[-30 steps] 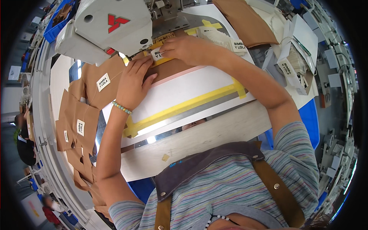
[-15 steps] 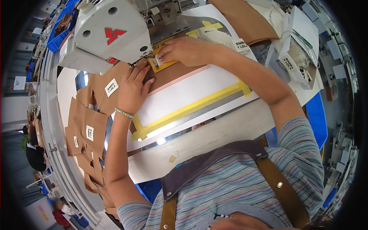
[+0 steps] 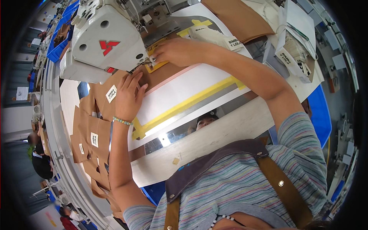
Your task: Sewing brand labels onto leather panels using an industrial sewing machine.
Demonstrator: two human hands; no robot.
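Note:
A brown fabric panel [image 3: 161, 79] with a pink edge lies beneath the white sewing machine head [image 3: 109, 32]. On the panel sits a yellow frame-shaped template [image 3: 155, 68], right by the needle area. My right hand [image 3: 177, 52] reaches over this template with its fingers bent together, pressing on a small white label [image 3: 153, 58] at their tips; most of the label is covered. To the left, my left hand [image 3: 129, 93] rests on the panel, fingers stretched out and a little apart, with nothing in it. The needle itself is too small to make out.
Joined brown pieces with white labels [image 3: 94, 139] trail off at the left. Yellow tape [image 3: 188, 104] borders a white sheet. A pile of labels [image 3: 211, 36], a brown fabric stack [image 3: 239, 21] and a white box [image 3: 295, 57] stand at the back right; a blue bin [image 3: 320, 115] is at right.
The whole view has tilted and shifted slightly. My right fingertips now cover more of the white label, close to the machine. My left hand stays on the panel.

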